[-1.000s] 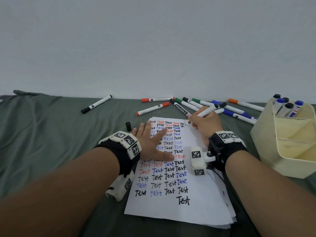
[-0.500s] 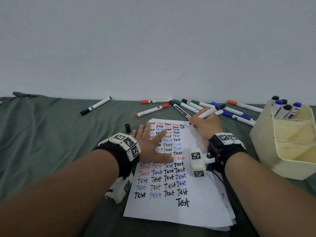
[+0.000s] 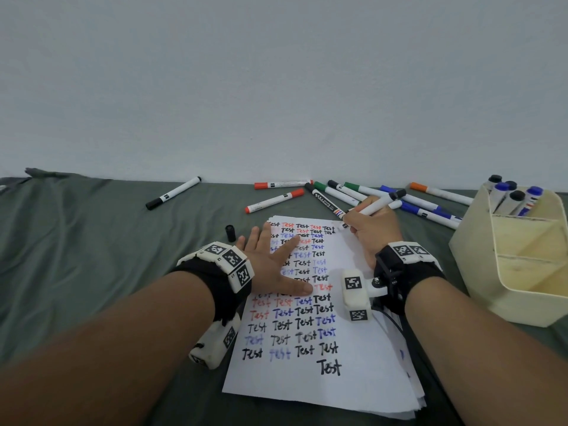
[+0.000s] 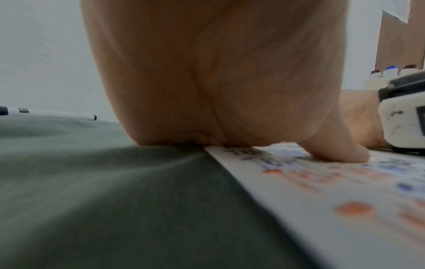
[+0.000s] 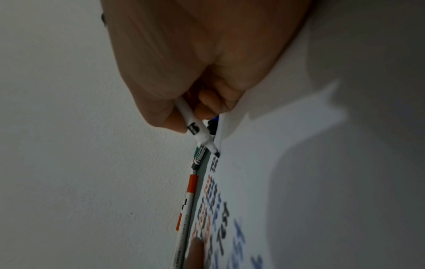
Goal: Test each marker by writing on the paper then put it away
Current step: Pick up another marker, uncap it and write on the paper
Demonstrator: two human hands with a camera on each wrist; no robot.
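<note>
A stack of white paper (image 3: 353,382) covered with rows of "Test" in black, red and blue lies on the green cloth. My left hand (image 3: 270,265) lies flat on the sheet's left side, fingers spread, thumb (image 4: 333,149) pressing the paper (image 4: 322,200). My right hand (image 3: 373,229) grips an uncapped black marker (image 3: 379,204) in a writing hold, its tip (image 5: 217,154) touching the top right corner of the paper (image 5: 299,182). Its black cap (image 3: 230,232) stands on the cloth left of the sheet. Several capped markers (image 3: 338,192) lie beyond the paper.
A cream divided holder (image 3: 522,272) at the right holds several markers (image 3: 513,198) in its far compartment. A lone black marker (image 3: 173,193) lies at the back left. The white wall rises just behind the markers. Green cloth (image 3: 76,256) spreads to the left.
The right hand has shifted slightly as the marker tip works at the top right corner. The left hand stays flat on the paper.
</note>
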